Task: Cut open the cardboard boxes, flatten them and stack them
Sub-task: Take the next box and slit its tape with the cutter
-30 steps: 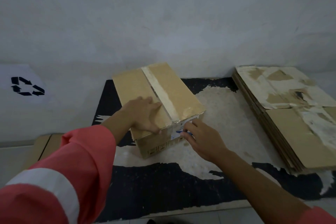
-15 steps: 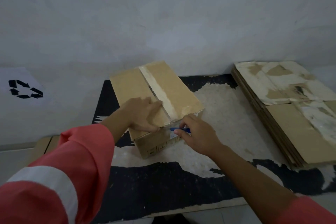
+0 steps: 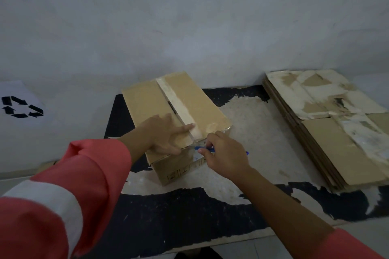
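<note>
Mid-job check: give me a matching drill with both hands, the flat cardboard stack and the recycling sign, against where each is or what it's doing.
1 left hand
2 right hand
3 cardboard stack
4 recycling sign

A grips the blue cutter at the near edge of the box
B on the wall, far left
C pressed flat on the box top
D on the right side of the table

Pairs: 1-C, 2-A, 3-D, 4-B

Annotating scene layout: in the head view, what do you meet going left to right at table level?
In order: recycling sign → taped cardboard box → stack of flattened boxes. The left hand, right hand and blue cutter overlap the box, so omitted.
</note>
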